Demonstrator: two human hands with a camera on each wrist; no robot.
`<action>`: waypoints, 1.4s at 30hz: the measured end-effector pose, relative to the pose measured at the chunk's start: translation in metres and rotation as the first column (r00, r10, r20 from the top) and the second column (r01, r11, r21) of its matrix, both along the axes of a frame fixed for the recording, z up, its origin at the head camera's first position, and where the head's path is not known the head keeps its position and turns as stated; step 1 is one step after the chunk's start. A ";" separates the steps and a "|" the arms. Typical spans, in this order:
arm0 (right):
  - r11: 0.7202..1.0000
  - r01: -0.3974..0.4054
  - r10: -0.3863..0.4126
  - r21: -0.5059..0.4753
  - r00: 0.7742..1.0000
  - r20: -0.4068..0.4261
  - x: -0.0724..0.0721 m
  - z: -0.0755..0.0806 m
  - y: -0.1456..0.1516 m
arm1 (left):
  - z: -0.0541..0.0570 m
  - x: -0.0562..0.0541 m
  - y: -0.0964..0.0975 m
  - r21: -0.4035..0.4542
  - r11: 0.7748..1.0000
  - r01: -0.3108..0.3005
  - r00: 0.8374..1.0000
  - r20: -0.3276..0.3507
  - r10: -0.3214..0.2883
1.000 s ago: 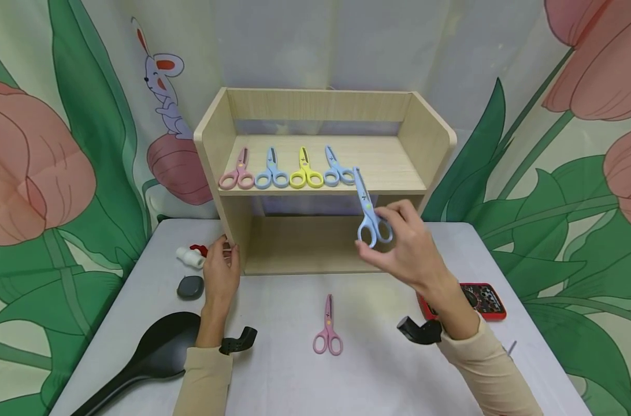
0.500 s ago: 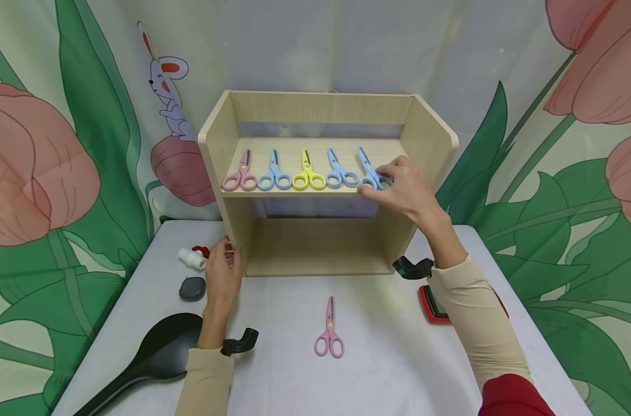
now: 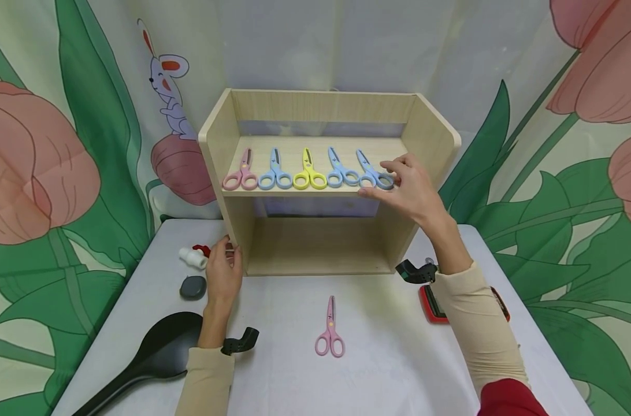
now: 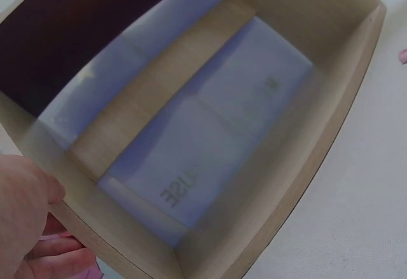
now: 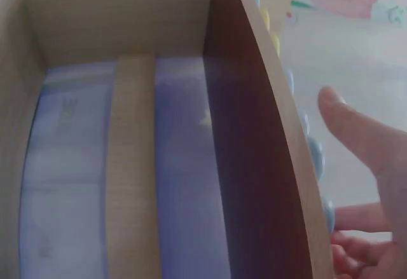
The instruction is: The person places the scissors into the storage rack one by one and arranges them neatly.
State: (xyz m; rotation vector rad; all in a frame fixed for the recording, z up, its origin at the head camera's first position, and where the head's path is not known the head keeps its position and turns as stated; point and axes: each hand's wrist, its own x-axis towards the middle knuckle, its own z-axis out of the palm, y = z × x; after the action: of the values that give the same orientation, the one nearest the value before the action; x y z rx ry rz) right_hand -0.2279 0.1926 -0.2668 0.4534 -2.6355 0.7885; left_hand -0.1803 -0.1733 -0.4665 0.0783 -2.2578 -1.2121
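Note:
A two-tier wooden shelf stands on the white table. My left hand grips its left side panel low down; in the left wrist view the thumb lies on the panel's edge, fingers outside. Along the upper board lie pink scissors, blue scissors, yellow scissors, another blue pair and a rightmost blue pair. At that last pair's handles is my right hand, its thumb apart from them in the right wrist view and a finger beside one loop. Pink scissors lie on the table.
Left on the table are a black ladle-like utensil, a dark grey rounded object and a white bottle with a red part. A red-edged device lies partly under the right forearm. A printed curtain hangs behind.
My right hand has carried the rightmost blue scissors up onto the board and set them down beside the others. Its grip has since loosened. The left hand has stayed on the shelf.

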 end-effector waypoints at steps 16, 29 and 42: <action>0.999 -0.042 0.038 -0.015 0.983 -0.181 0.087 -0.101 -0.026 | 0.001 0.000 0.001 -0.003 1.000 -0.003 1.000 -0.004 0.003; 0.982 -0.028 0.007 0.188 0.994 0.108 0.138 -0.212 -0.060 | 0.000 -0.001 0.000 -0.006 1.000 -0.008 1.000 0.012 0.008; 0.965 -0.024 -0.037 0.262 0.974 0.225 0.151 -0.244 -0.073 | 0.000 0.000 0.000 -0.008 1.000 -0.006 1.000 0.018 0.007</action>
State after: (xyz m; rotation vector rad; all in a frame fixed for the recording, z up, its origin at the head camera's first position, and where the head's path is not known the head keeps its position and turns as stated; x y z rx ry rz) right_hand -0.0765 0.1194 -0.5112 0.4448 -2.9729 0.5146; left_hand -0.1805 -0.1728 -0.4670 0.0936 -2.2757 -1.2037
